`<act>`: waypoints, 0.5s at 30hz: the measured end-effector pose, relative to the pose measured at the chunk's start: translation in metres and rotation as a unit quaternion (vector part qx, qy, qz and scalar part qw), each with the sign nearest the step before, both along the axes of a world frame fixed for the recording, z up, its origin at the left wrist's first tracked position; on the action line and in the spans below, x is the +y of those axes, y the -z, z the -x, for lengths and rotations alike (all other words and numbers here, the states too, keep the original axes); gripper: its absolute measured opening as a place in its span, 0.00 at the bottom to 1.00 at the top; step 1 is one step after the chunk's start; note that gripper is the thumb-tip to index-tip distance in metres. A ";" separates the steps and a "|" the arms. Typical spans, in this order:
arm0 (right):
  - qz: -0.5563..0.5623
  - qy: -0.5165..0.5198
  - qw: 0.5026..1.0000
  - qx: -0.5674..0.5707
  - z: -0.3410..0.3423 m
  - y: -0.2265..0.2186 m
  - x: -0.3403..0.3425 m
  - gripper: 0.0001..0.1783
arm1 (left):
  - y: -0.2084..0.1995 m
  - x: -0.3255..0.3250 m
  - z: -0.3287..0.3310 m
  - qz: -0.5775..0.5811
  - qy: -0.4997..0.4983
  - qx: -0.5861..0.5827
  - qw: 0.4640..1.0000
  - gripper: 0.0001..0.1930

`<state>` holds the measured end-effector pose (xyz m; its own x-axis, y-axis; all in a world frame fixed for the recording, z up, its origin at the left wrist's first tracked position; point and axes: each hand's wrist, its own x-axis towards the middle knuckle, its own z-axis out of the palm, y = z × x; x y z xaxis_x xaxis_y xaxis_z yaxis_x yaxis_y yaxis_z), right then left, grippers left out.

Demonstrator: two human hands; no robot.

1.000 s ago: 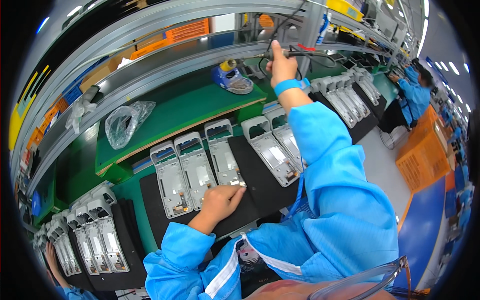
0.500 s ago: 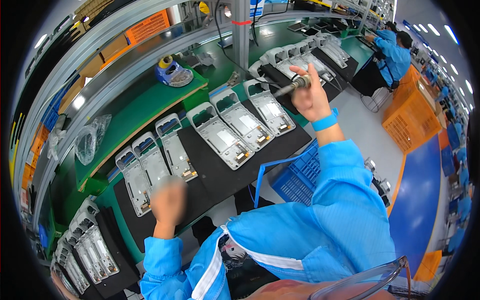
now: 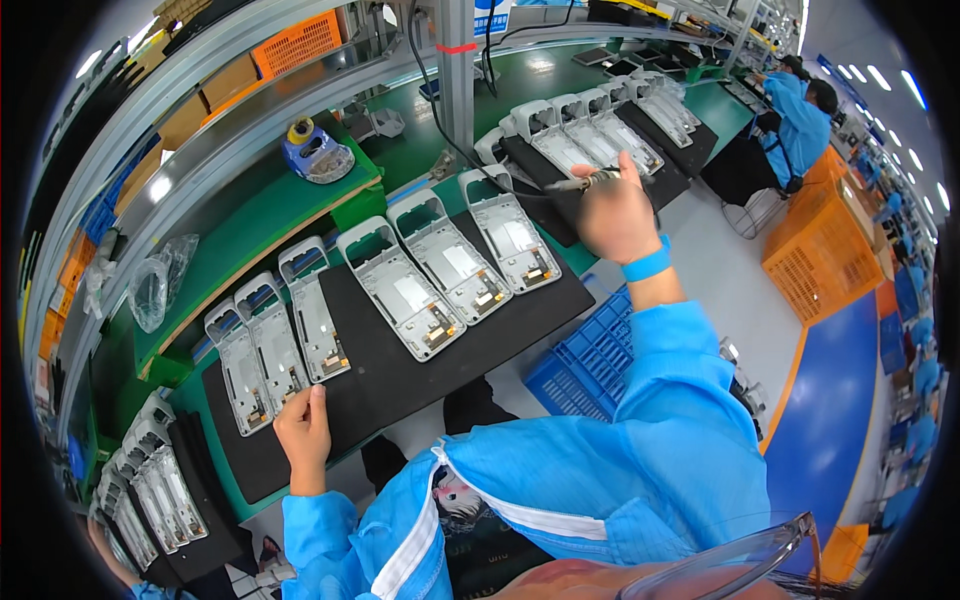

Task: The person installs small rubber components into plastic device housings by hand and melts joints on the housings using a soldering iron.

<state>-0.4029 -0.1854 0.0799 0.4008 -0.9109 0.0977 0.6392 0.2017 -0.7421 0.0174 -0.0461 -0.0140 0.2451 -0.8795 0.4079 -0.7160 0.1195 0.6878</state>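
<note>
See a long green desk (image 3: 505, 90), with a black mat (image 3: 375, 388) spread along the near side. Have a blue basket (image 3: 585, 362) below, just past the mat's right half. See six grey casings (image 3: 405, 292) on the mat, three to the left and three to the right, all with an open loop at the far end; see a second row of casings (image 3: 565, 145) farther right. Hold the left hand (image 3: 303, 430) over the mat's near edge, thumb and fingers drawn in, just beside the near end of the third casing from the left (image 3: 314, 322); cannot tell whether touching it or pinching anything. Raise the right hand (image 3: 615, 218) to the right of the sixth casing, fingers curled around a slim tool (image 3: 566, 185), tip pointing left.
</note>
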 end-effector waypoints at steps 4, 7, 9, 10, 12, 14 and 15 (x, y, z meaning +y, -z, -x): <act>-0.039 0.108 0.992 0.056 0.008 -0.014 -0.003 0.24 | -0.003 -0.004 0.000 -0.021 -0.026 0.008 0.999 0.11; 0.032 0.141 0.981 0.128 0.007 -0.015 -0.013 0.13 | 0.001 -0.009 0.000 -0.036 -0.039 0.009 0.999 0.11; 0.029 0.131 0.981 0.137 0.007 -0.005 -0.023 0.11 | 0.000 -0.015 0.006 -0.035 -0.034 -0.013 0.999 0.11; 0.035 0.139 0.977 0.160 0.006 0.005 -0.028 0.11 | 0.001 -0.018 0.007 -0.039 -0.033 -0.011 0.999 0.11; 0.038 0.170 0.965 0.198 -0.009 0.012 -0.030 0.12 | 0.003 -0.023 0.007 -0.021 -0.013 -0.029 0.999 0.10; 0.027 0.181 0.957 0.223 -0.021 0.020 -0.030 0.13 | 0.006 -0.026 0.006 -0.025 -0.017 -0.036 0.999 0.10; 0.023 0.193 0.950 0.246 -0.024 0.025 -0.033 0.14 | 0.008 -0.028 0.006 -0.022 -0.021 -0.042 0.999 0.09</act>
